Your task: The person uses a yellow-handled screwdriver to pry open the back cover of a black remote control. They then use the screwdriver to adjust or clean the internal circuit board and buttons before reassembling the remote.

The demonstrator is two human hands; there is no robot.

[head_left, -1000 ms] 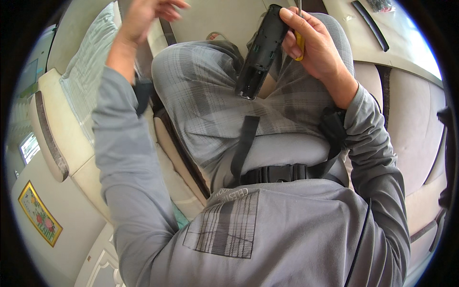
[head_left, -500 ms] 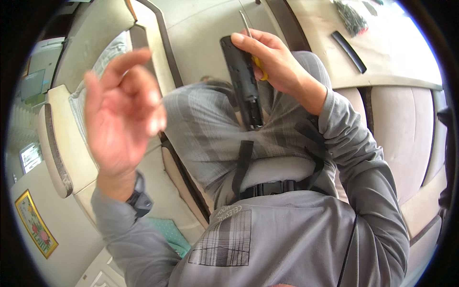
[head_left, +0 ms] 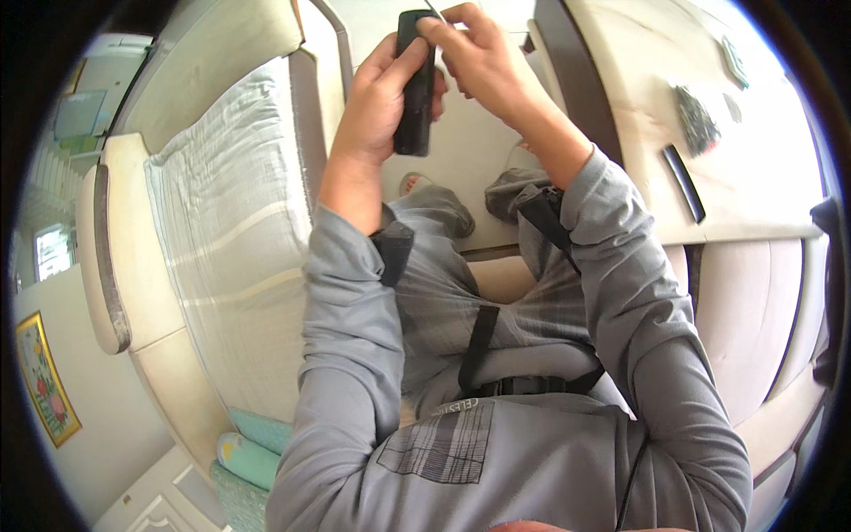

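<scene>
Floor (head_left: 474, 133), pale; table (head_left: 638, 177), right of it; one long black casing (head_left: 415, 111), held out above that floor, best braced firmly, with only light pressure at its upper end. Left hand (head_left: 377, 99): forearm reaching forward, fingers wrapped round the casing, thumb across its face. Right hand (head_left: 486, 66): forearm slanting inward, fingers partly curled about a thin metal tool (head_left: 436, 10), handle hidden, thumb against the casing's top end.

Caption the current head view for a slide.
The left hand grips a black remote-like device while the right hand, with a metal-shafted tool, touches its far end.
</scene>
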